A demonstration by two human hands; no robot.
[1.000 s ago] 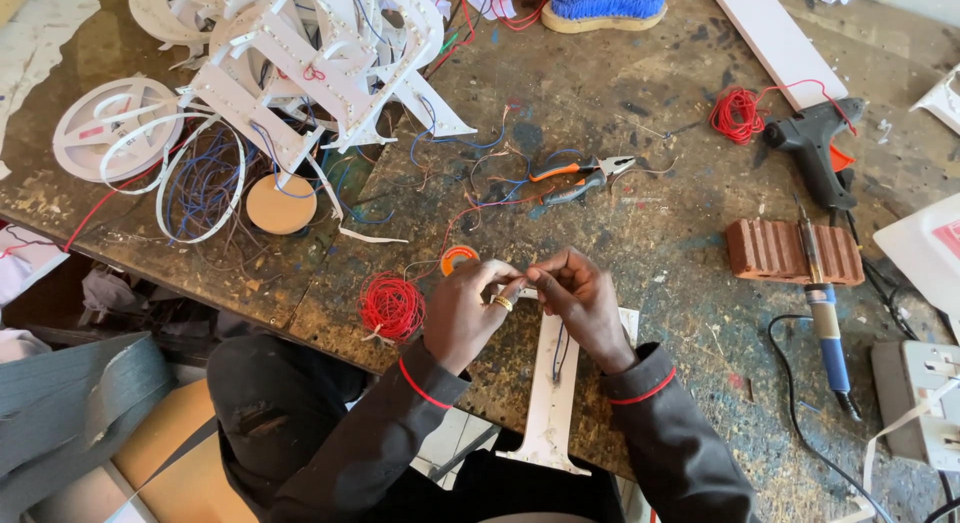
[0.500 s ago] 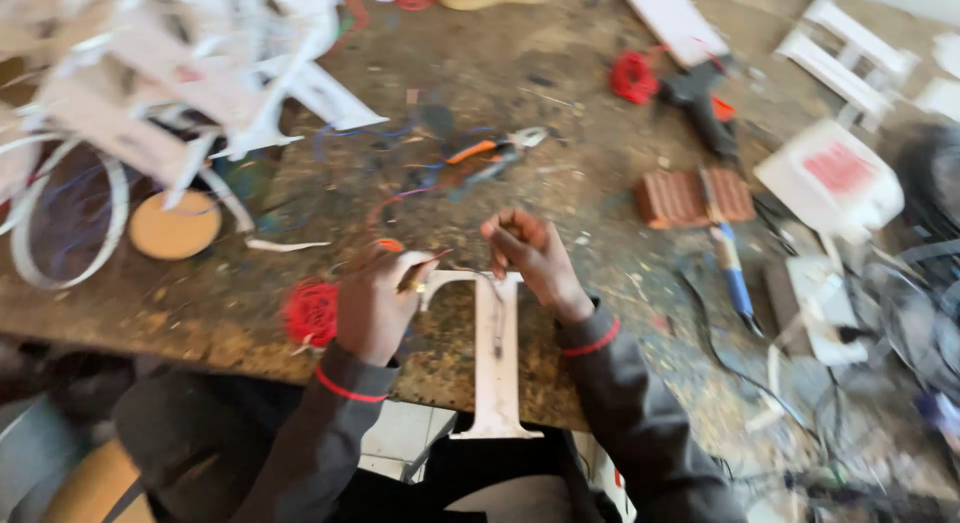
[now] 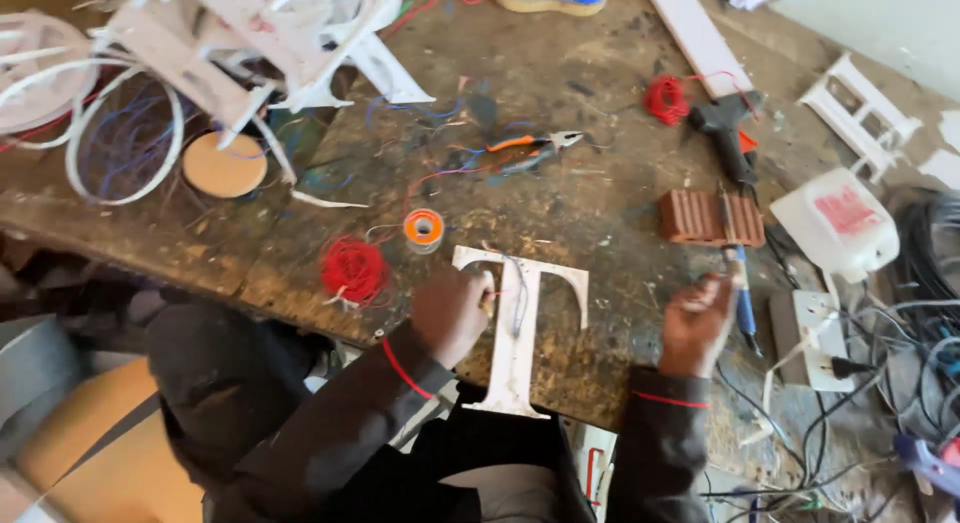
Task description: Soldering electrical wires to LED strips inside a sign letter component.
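A white T-shaped letter (image 3: 520, 323) lies flat at the near edge of the worn wooden bench (image 3: 560, 113), with thin wires running down its stem. My left hand (image 3: 452, 311) presses on the left arm of the letter, fingers curled over its edge. My right hand (image 3: 697, 323) is out to the right, closing around the blue-handled soldering iron (image 3: 742, 293) that leans against a ridged red brick-like block (image 3: 710, 218). A coil of red wire (image 3: 353, 270) and a small orange spool of solder (image 3: 424, 228) sit just left of the letter.
Orange-handled pliers (image 3: 525, 149), a black glue gun (image 3: 732, 133) and another red wire coil (image 3: 665, 98) lie farther back. White cut-out shapes and rings (image 3: 200, 43) crowd the far left. A white jug (image 3: 840, 223), power strip (image 3: 815, 338) and tangled cables fill the right.
My right hand left the letter and moved right to the soldering iron. The letter now lies flat on the bench under my left hand. The camera view shifted right.
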